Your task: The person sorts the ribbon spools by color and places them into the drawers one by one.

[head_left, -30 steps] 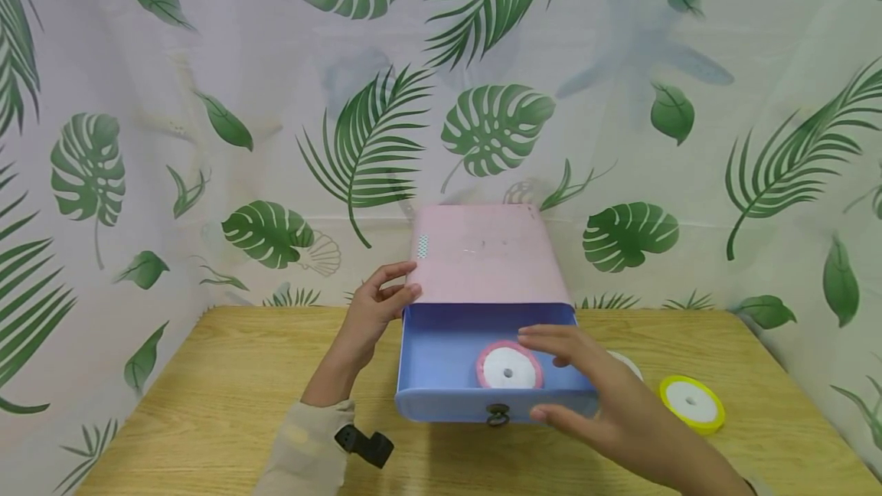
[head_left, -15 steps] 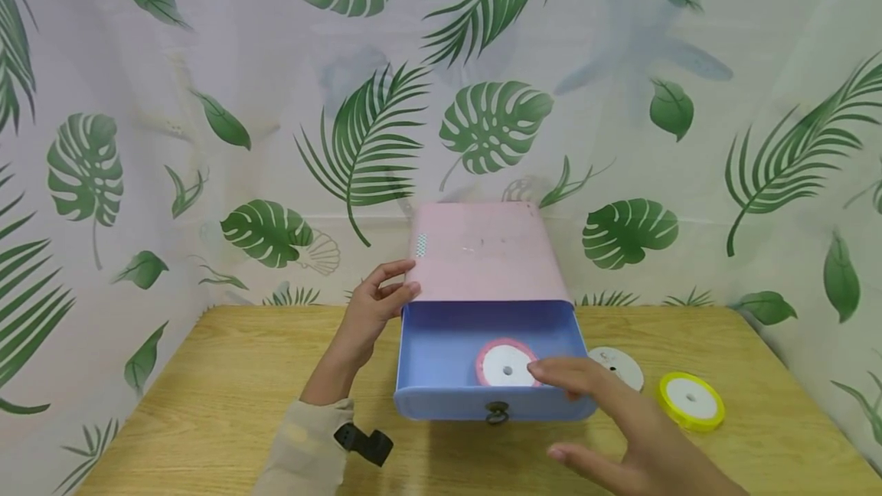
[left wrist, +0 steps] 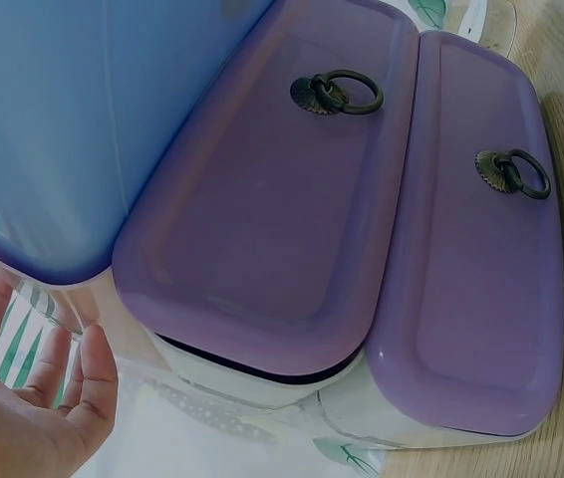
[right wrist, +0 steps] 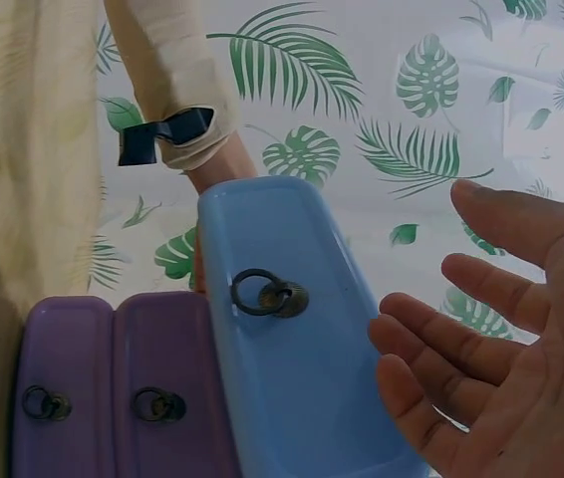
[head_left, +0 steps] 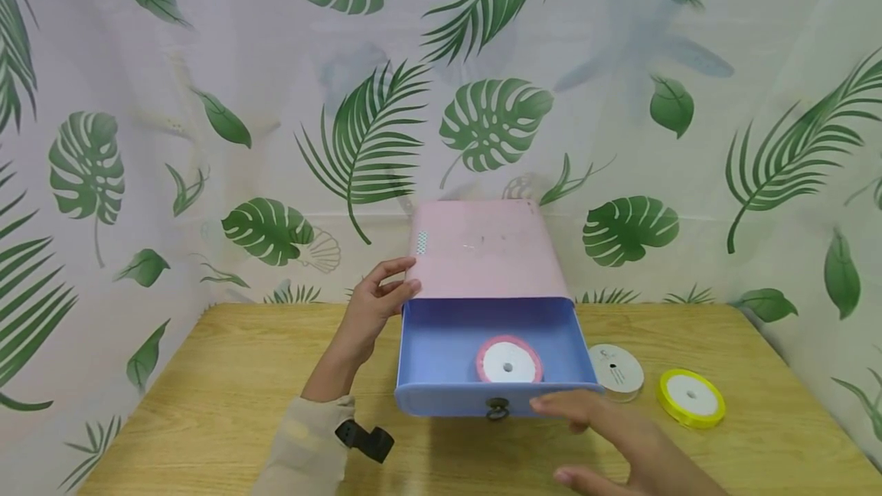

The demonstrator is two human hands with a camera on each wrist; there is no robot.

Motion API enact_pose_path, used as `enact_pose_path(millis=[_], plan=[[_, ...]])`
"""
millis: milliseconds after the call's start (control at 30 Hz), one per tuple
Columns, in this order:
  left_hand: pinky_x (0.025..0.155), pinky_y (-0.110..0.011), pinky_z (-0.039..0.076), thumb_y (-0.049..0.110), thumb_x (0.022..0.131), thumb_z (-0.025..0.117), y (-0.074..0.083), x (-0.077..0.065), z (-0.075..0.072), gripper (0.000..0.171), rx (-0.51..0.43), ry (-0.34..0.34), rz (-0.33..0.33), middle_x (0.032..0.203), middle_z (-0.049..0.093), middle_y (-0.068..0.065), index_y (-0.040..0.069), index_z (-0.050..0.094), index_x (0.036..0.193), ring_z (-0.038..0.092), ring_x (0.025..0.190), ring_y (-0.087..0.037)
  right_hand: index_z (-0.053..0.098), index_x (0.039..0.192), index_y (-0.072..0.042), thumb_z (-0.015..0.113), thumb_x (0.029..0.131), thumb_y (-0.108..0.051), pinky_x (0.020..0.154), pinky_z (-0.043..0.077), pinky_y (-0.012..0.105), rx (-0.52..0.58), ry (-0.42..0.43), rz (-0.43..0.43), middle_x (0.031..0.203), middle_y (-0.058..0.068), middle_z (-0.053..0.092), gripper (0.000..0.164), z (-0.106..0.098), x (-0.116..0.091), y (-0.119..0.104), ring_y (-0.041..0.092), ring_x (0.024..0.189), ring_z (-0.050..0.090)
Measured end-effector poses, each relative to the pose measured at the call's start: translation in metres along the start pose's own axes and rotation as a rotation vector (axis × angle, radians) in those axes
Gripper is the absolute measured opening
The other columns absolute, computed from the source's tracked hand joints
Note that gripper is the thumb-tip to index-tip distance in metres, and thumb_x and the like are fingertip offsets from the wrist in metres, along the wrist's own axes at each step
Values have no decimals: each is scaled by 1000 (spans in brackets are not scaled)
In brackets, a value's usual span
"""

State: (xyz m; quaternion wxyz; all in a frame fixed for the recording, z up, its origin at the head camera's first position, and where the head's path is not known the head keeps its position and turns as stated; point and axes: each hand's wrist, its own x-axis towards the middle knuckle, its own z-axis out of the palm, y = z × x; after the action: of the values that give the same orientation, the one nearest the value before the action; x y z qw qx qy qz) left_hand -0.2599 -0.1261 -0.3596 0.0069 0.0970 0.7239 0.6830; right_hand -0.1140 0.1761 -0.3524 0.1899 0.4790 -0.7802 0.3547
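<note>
A small drawer cabinet with a pink top stands at the back of the table. Its blue drawer is pulled out, and a ribbon spool with a pink rim lies inside near the front. My left hand rests its fingertips and thumb against the cabinet's left side near the front edge; in the left wrist view the fingers are loosely bent. In front of the drawer's right end, my right hand is held with thumb and fingers apart. It holds nothing in the right wrist view.
Right of the drawer lie a white spool and a yellow-rimmed ribbon spool on the wooden table. Under the blue drawer, two purple drawers with ring pulls are closed. A leaf-print sheet hangs behind.
My right hand has drawn back from over the drawer toward me, uncovering the pink-rimmed spool and the white spool. The left hand has stayed at the cabinet's side.
</note>
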Motion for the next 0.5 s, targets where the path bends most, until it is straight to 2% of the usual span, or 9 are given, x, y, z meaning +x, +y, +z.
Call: enact_pose_path(millis=[133,367,500], plan=[[86,-31,51,17,91,63,1,0,0,44,-4,3,-2,132,54,-17,13,54,134,57,108,-16,52,135,-8,78,80,-12,81,45,15,9,-21,21,128,-1,60,60,6,-6,4,3,102,55],[85,-30,51,17,91,63,1,0,0,43,-8,5,-3,129,56,-15,12,54,134,57,105,-14,47,139,-14,76,81,-8,73,48,22,65,-85,140,134,-4,58,65,18,-17,13,5,95,57],[85,-30,51,17,91,63,1,-1,0,43,-2,8,-3,129,56,-15,13,54,133,57,105,-14,46,140,-10,75,81,-7,73,48,24,106,-85,99,138,-3,55,65,24,-18,19,7,101,56]])
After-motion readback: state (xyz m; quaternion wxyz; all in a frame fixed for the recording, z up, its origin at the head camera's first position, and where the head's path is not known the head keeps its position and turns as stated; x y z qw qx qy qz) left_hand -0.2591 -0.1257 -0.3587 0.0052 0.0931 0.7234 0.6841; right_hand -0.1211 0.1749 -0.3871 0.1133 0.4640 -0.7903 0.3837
